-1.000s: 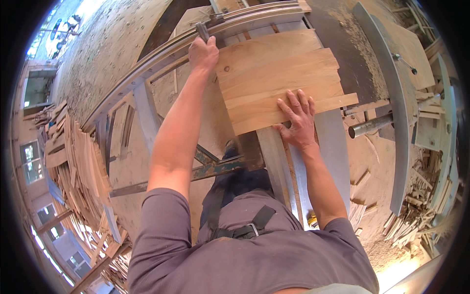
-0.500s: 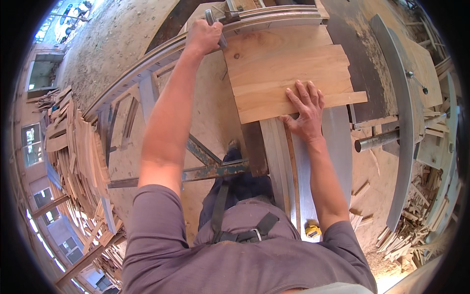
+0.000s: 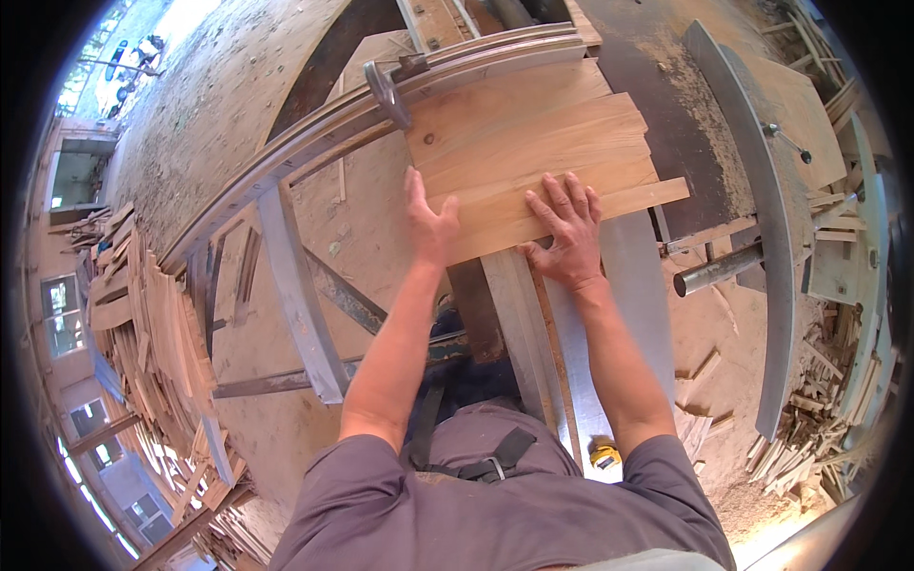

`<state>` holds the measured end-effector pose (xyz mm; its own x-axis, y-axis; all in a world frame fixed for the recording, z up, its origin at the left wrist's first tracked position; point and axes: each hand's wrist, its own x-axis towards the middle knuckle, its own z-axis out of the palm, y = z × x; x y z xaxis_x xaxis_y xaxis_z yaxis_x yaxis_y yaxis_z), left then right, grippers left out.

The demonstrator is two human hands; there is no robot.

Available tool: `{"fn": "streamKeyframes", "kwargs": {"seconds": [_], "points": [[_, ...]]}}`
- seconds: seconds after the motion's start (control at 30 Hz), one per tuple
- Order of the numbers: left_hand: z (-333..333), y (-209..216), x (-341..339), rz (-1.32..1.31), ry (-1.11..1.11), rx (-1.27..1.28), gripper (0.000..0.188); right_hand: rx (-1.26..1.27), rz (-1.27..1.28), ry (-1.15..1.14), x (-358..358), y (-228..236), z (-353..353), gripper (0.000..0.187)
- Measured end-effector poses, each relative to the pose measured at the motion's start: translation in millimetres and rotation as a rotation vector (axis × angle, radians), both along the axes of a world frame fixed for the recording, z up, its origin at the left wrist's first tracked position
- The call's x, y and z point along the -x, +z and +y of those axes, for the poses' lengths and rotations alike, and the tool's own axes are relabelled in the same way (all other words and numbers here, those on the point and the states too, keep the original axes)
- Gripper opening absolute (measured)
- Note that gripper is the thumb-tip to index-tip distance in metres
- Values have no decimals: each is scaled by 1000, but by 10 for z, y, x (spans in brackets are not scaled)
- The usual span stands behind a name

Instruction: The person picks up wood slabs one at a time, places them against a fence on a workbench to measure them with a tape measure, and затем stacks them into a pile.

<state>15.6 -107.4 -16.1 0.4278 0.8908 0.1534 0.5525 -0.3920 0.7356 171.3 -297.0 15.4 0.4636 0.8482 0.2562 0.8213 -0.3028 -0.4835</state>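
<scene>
Several pale wooden boards [image 3: 524,124] lie edge to edge in front of me, their right ends uneven. Along their far side runs a long metal-edged fence [image 3: 495,62]. A grey metal stop [image 3: 387,95] on that fence stands by the boards' far left corner. My left hand [image 3: 431,224] is at the boards' left ends, fingers stretched along that side and thumb over the near board. My right hand [image 3: 568,233] rests on the near boards with its fingers spread. Neither hand is closed round anything.
A grey metal strip [image 3: 638,285] and wooden rails pass under the boards toward me. To the right are a round metal bar [image 3: 714,273] and a tall curved panel [image 3: 762,190]. A yellow tape measure [image 3: 605,455] lies near my right elbow. Wood offcuts [image 3: 152,314] are heaped at left.
My left hand has let go of the metal stop and come back to the boards' left ends. The stop now hangs toward the boards' corner. My right hand stays on the boards.
</scene>
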Motion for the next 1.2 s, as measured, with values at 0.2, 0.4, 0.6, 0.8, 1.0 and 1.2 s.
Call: {"fn": "streamKeyframes", "kwargs": {"seconds": [0.2, 0.4, 0.6, 0.8, 1.0, 1.2], "points": [[-167, 82, 106, -212, -58, 283, 86, 30, 1, 12, -17, 25, -19, 75], [102, 271, -31, -230, -98, 382, 88, -129, 111, 45, -181, -131, -111, 69], [77, 98, -48, -379, -104, 478, 83, 22, -181, -650, -1120, -363, -579, 65], [53, 125, 163, -402, -128, 479, 82, 100, -136, -583, -766, -41, -817, 63], [-581, 344, 1145, -313, -245, 562, 78, 182, 87, -571, 454, 221, -2050, 59], [-1090, 384, 1816, -227, 44, 498, 68, 358, 204, -790, 1933, 496, -3255, 68]]}}
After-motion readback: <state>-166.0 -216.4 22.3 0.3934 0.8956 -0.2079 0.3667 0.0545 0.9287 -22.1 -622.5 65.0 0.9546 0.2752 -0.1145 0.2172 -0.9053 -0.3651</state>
